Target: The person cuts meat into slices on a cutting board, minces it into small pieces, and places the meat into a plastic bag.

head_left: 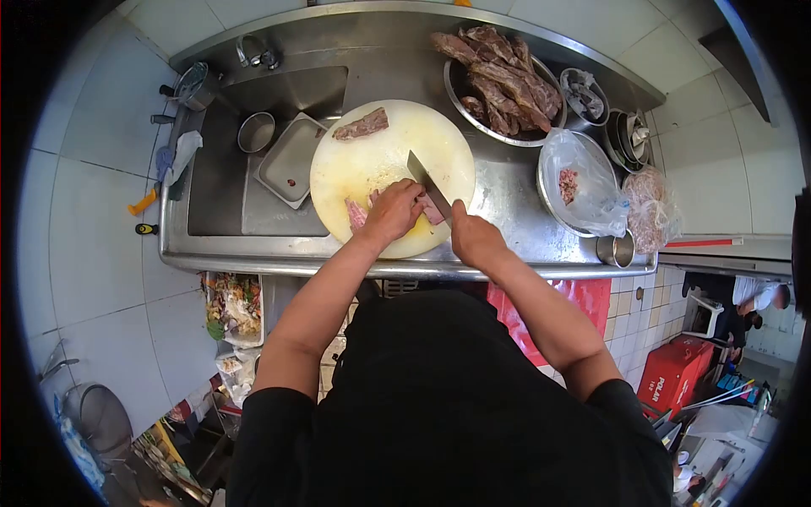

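A round, pale cutting board lies across the sink's edge and the steel counter. My right hand is closed round the handle of a knife, whose blade points up and left over the board. Beside the blade, my left hand presses with bent fingers on a piece of meat. Pinkish cut meat lies to the left of that hand. Near the board's top edge rests a browner strip of meat.
Large meat pieces fill a steel bowl at the back right. Below it, a bowl lined with a plastic bag holds small meat bits. A metal tray and a pot stand in the sink at left.
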Motion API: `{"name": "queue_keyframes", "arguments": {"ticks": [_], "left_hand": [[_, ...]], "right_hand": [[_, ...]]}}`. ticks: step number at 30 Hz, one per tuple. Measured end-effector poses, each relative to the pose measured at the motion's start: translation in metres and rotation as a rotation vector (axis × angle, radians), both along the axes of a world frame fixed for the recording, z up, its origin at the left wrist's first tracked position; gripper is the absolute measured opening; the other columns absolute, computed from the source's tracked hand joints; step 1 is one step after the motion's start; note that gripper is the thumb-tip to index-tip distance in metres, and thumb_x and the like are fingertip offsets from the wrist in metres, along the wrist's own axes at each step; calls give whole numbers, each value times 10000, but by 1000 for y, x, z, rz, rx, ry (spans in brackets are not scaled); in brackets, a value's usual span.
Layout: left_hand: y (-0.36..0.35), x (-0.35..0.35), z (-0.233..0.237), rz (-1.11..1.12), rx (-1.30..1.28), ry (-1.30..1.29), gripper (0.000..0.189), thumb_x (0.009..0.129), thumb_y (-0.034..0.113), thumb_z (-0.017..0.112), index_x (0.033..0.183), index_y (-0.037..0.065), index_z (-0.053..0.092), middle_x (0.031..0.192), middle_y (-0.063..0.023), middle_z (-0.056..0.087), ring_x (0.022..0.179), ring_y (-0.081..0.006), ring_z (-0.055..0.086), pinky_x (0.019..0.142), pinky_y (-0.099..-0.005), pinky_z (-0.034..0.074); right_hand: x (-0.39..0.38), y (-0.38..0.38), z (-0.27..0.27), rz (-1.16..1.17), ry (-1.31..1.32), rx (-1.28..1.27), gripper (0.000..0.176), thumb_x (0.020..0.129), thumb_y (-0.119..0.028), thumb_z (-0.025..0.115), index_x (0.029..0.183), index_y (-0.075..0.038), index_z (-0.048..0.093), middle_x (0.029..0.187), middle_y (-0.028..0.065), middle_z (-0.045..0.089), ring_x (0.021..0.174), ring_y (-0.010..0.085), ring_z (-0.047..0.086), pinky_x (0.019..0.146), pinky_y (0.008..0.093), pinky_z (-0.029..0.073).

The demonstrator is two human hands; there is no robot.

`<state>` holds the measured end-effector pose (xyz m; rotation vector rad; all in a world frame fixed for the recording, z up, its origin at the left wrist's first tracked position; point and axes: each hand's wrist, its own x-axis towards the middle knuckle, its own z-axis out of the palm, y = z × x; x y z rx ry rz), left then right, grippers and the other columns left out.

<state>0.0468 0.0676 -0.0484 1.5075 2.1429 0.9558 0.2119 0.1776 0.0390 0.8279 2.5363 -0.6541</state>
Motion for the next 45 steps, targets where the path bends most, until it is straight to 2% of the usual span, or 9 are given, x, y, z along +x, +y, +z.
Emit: {"name": "queue_keyframes", "arguments": {"ticks": [9,15,19,21,25,27,36,39,45], "left_hand": [[1,-7,2,35,-25,-47,213,923,113,696,1108,10,686,1105,-172,686,963,-381,698,853,-444,564],[1,-5,-1,64,-89,-67,194,930,133,664,1097,36,686,1110,-147,682,1059,-363,665,892,-482,523],[0,-5,-3,45,-46,-69,174,927,125,663,1080,44,683,1100,-150,682,1047,-360,666,871,-496,518],[1,-6,-3,41,-2,-44,199,898,96,713,1072,5,684,1074,-176,698,968,-387,694,854,-449,562],[1,-14,-2,15,81,-39,198,899,87,707,1080,9,693,1068,-174,699,961,-380,698,858,-440,563],[3,-16,-2,11,-70,-6,202,923,132,664,1089,30,716,1076,-160,703,1007,-384,684,895,-441,552],[0,-12,1,62,-76,1,162,916,145,689,1026,47,756,1015,-128,717,968,-334,700,869,-428,558],[-1,-11,-3,82,-23,-11,130,896,112,727,997,34,755,987,-137,719,916,-348,708,824,-417,570],[0,-12,-3,90,4,-40,138,899,79,712,1018,30,760,1019,-152,729,937,-348,716,842,-407,571]], "right_hand": [[31,-10,31,44,23,34,202,937,-32,457,1131,19,435,874,290,708,874,455,715,788,556,561],[28,-13,23,46,-37,8,200,940,-24,459,1134,19,437,906,298,708,889,453,719,791,549,567],[18,-12,-4,17,-14,18,239,944,-30,466,1175,22,436,931,300,712,917,451,721,805,538,571],[9,-6,-7,14,-14,17,251,944,-34,463,1186,23,434,932,299,713,913,451,721,805,541,571],[12,-2,7,35,70,44,249,943,-42,455,1184,20,433,912,295,714,889,456,720,796,554,568],[18,-9,18,28,70,28,236,943,-43,452,1170,20,434,900,297,712,878,458,719,792,557,566],[31,-12,31,42,-14,-30,193,935,-18,460,1121,26,431,882,310,703,879,468,717,797,561,563],[27,-14,23,42,-56,-37,189,943,-24,459,1124,25,432,901,315,704,896,467,717,806,556,565],[12,-1,-3,-15,-40,-33,196,980,-72,441,1160,6,430,941,322,708,904,467,717,812,559,562]]}}
